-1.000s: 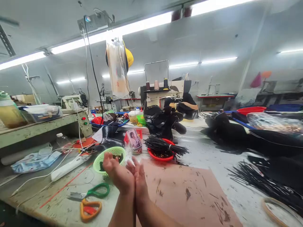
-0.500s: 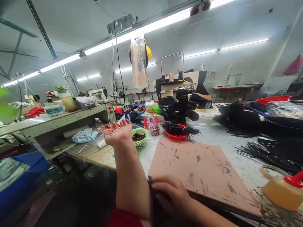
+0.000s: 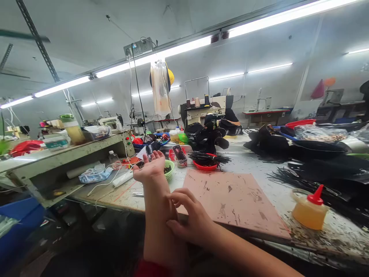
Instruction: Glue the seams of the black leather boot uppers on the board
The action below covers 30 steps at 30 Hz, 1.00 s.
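My left hand [image 3: 151,166] is raised palm up over the bench, fingers loosely spread and nothing in it. Bent fingers of my right hand [image 3: 188,217] touch the side of my left forearm [image 3: 158,219], thumb and forefinger apart. Behind my left hand, and partly covered by it, stands a green mesh basket [image 3: 170,172] with dark bits inside. Beyond my right hand lies a pink board [image 3: 227,196] with dark smears. A phone [image 3: 179,154] leans at a clear container, and beside it a red bowl [image 3: 205,166] carries a bundle of thin black strips [image 3: 213,157].
A glue bottle [image 3: 309,211] with a red nozzle stands right of the board. Black cut pieces [image 3: 268,142] and strips lie along the right. A sewing machine [image 3: 204,105] with thread spools is at the back. A wipes packet [image 3: 95,174] lies left, under a shelf.
My right hand has moved from the board's near edge up onto my left forearm, its fingers now touching it. The view has turned to the right. My left hand stays raised and open.
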Each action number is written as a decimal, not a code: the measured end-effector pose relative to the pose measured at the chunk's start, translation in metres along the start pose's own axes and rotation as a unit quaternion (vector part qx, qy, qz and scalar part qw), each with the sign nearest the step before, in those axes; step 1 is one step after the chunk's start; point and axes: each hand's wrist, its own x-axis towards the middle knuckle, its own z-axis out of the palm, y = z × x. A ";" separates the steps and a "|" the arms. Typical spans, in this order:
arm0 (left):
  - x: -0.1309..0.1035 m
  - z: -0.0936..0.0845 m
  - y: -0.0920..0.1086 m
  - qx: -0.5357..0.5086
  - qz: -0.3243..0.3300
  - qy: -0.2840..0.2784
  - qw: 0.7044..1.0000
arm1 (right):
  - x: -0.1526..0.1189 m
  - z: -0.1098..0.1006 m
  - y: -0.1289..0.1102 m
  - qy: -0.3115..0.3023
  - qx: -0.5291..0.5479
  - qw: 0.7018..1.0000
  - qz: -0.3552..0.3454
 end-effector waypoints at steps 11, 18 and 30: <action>0.035 -0.034 -0.010 -0.075 0.046 -0.185 0.979 | -0.003 0.003 0.004 0.015 0.055 0.998 0.027; 0.026 -0.024 -0.009 -0.102 0.033 -0.140 0.984 | -0.005 0.002 0.006 0.018 0.057 0.998 0.031; 0.013 -0.016 -0.011 -0.085 0.004 -0.075 0.994 | -0.007 0.003 0.009 -0.005 0.056 0.998 0.031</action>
